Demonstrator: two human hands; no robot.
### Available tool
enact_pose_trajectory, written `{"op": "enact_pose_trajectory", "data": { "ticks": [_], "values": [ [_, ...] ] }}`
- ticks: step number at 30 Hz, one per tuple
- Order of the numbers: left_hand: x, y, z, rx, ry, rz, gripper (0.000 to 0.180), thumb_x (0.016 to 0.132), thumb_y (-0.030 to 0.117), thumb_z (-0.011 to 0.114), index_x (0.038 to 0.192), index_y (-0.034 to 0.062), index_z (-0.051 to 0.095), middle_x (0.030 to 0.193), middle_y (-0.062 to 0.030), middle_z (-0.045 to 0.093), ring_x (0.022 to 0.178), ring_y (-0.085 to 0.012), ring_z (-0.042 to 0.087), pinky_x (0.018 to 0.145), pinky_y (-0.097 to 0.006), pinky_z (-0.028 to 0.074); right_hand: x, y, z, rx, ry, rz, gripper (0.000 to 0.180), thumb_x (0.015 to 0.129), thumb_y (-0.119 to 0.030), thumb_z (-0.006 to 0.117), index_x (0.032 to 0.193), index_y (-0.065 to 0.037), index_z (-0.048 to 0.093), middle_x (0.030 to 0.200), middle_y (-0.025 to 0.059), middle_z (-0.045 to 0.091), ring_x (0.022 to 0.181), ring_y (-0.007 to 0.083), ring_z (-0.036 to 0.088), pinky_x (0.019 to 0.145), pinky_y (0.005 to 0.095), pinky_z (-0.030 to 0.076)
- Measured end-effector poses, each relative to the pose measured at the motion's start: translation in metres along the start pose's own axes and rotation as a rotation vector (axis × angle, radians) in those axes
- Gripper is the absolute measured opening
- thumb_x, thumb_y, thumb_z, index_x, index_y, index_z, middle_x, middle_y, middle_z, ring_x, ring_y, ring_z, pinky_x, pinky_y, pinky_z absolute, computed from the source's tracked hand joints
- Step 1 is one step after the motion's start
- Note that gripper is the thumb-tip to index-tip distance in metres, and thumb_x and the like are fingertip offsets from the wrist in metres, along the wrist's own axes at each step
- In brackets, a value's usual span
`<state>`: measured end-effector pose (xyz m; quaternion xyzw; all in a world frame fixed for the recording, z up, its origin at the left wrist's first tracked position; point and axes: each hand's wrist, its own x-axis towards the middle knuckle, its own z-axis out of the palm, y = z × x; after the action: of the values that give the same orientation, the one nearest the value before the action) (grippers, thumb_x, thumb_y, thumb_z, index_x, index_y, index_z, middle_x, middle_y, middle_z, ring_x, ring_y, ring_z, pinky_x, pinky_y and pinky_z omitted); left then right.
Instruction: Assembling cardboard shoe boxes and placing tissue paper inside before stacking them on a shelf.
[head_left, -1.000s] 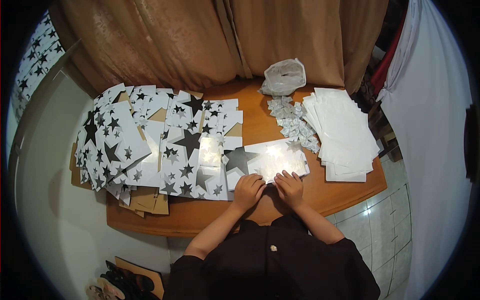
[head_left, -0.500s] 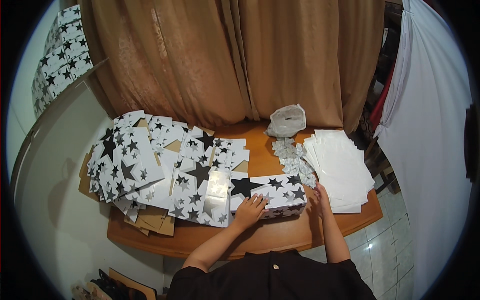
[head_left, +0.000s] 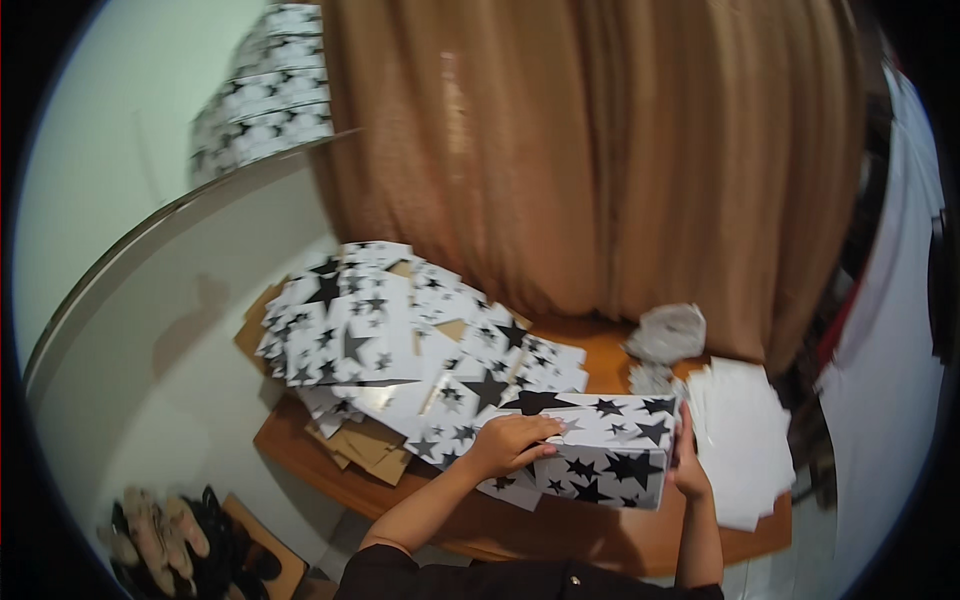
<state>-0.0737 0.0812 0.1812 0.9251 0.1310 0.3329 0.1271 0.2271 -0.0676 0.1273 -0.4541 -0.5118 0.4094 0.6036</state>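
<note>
A long white cardboard box point(head_left: 602, 477) with black and grey stars is between my hands, at the table's front edge, its front face turned towards me. My left hand point(head_left: 507, 444) grips it near the left end, fingers over the top and thumb at the front. Against its right end my right hand point(head_left: 687, 462) presses with fingers upright, partly hidden by the box. Left of the box lies a heap of flat star-printed cardboard pieces point(head_left: 385, 330). Small clear plastic packets point(head_left: 650, 379) and a crumpled translucent bag point(head_left: 668, 334) are behind it.
White sheets point(head_left: 745, 450) are piled on the right of the wooden table point(head_left: 465, 520). Finished-looking star boxes point(head_left: 275, 95) are stacked beyond the low wall point(head_left: 180, 290) at far left. Brown curtains point(head_left: 560, 160) hang behind. Shoes point(head_left: 175, 540) sit on the lower left.
My view has swung left. The box has been raised and tipped so that more of its front shows. My right hand has come in from beside the packets onto the box's right end.
</note>
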Motion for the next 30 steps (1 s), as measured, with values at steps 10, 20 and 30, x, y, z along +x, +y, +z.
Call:
{"op": "enact_pose_trajectory", "data": {
  "ticks": [10,20,30],
  "values": [
    [-0.004,0.039,-0.167,0.449,0.164,0.186,0.039,0.079,0.036,0.064,0.107,0.0095,0.064,0.105,-0.0064,0.066,0.093,-0.0242,0.063,0.073,-0.033,0.049,0.081,-0.1,0.132,0.372,0.058,-0.186,0.114,0.071,-0.054,0.072,0.145,-0.004,0.001,0.146,0.0136,0.019,0.133,0.0259,0.028,0.108,0.039,0.025],
    [-0.009,0.037,-0.308,0.942,0.318,0.307,0.037,0.08,0.048,0.06,0.094,0.0147,0.067,0.093,0.0016,0.066,0.088,-0.0151,0.063,0.081,-0.034,0.041,0.18,-0.1,0.236,0.801,-0.269,-0.305,0.057,0.085,-0.027,0.063,0.13,-0.006,0.035,0.125,0.0126,0.048,0.113,0.0217,0.052,0.093,0.0363,0.047],
    [0.029,-0.036,-0.419,0.626,0.976,0.153,0.026,0.083,0.034,0.065,0.089,0.0089,0.063,0.096,-0.0099,0.054,0.088,-0.0254,0.049,0.08,-0.035,0.037,0.267,-0.162,0.399,1.065,-0.226,-0.696,0.038,0.095,-0.02,0.05,0.128,-0.008,0.036,0.129,0.0071,0.046,0.119,0.0209,0.047,0.1,0.0382,0.04]
  ]
}}
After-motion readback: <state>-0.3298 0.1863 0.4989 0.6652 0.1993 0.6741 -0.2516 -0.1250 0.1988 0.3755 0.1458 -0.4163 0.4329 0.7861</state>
